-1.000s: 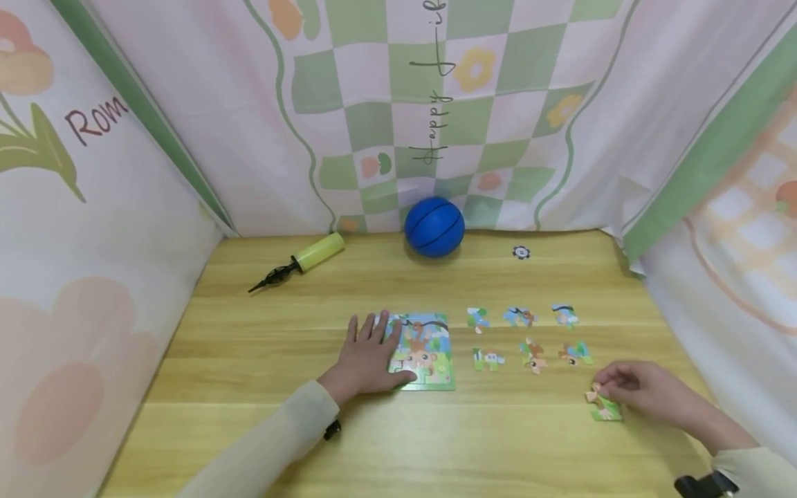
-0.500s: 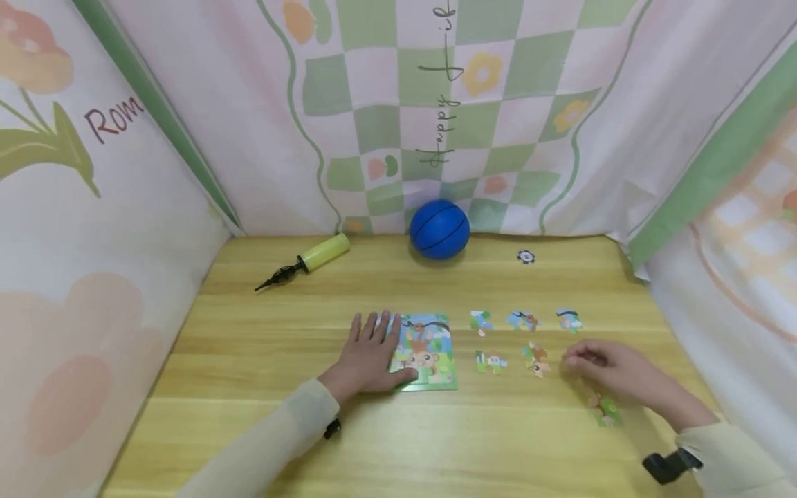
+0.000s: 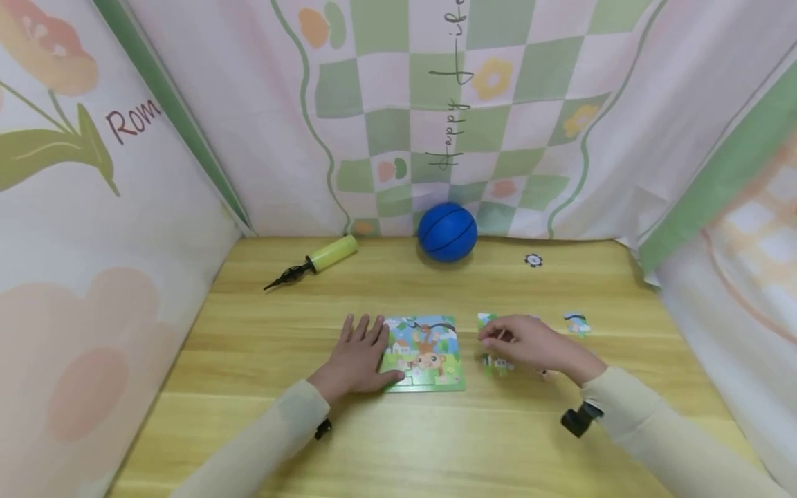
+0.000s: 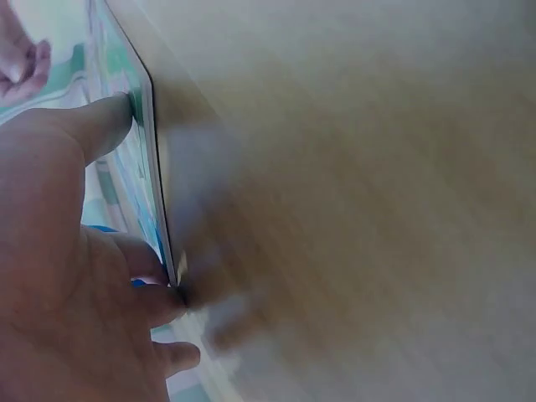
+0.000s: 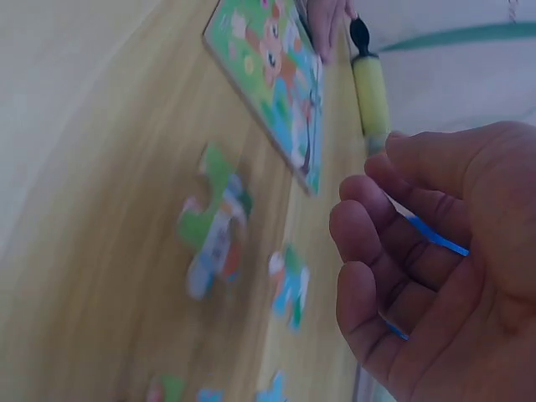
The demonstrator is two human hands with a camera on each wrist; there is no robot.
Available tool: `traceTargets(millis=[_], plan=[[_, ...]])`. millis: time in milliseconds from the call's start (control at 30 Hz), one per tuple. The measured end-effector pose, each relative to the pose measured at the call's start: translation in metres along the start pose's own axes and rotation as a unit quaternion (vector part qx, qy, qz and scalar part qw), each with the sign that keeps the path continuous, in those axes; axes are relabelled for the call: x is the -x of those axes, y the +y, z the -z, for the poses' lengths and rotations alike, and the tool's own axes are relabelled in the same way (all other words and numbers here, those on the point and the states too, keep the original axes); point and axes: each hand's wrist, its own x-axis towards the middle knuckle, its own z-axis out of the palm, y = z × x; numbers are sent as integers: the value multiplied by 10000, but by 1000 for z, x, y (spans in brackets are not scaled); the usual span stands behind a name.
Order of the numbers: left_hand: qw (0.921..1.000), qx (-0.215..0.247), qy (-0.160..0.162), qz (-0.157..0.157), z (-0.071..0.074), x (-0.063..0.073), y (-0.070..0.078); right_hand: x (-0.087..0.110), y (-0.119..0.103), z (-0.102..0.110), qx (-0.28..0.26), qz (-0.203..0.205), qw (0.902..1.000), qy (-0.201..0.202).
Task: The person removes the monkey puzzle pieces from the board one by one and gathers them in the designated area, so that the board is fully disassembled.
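A monkey jigsaw puzzle board [image 3: 429, 354] lies flat on the wooden table. My left hand [image 3: 351, 363] rests on its left edge with fingers spread, the thumb [image 4: 105, 126] on the board's surface in the left wrist view. To the board's right, my right hand [image 3: 529, 342] hovers over loose jigsaw pieces, fingers loosely bent and nothing seen between them. A green-and-white piece [image 5: 222, 226] and a blue one [image 5: 290, 286] lie below it in the right wrist view. One piece with a dark branch [image 3: 577, 323] shows beyond the hand. Hand and sleeve hide the others.
Along the back stand a blue ball [image 3: 447, 232] and a small black-and-white disc [image 3: 533, 261]. A yellow hand pump [image 3: 333, 253] lies at the back left. Printed curtains [image 3: 386, 83] enclose the table [image 3: 398, 443] at the back and sides.
My right hand has left the piece at the lower right and moved leftward over the other pieces, to near the board. My left hand stays on the board. The head view has shifted slightly.
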Motion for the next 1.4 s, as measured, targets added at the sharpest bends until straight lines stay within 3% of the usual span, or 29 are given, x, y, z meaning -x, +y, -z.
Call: traceTargets(millis=[233, 433, 833, 1067, 1400], plan=[[10000, 40, 11, -24, 1, 0, -1, -32, -30, -27, 323, 553, 9970, -433], [10000, 24, 70, -29, 2, 0, -1, -47, -38, -49, 774, 1026, 9898, -616], [9999, -69, 34, 67, 1, -4, -1, -59, -42, -67, 915, 964, 9881, -771], [9999, -74, 16, 108, 4, -3, 0, -60, -40, -72, 744, 1037, 9899, -612], [9999, 10, 56, 120, 3, -1, 0, -60, -40, -76, 414, 780, 9941, -623]])
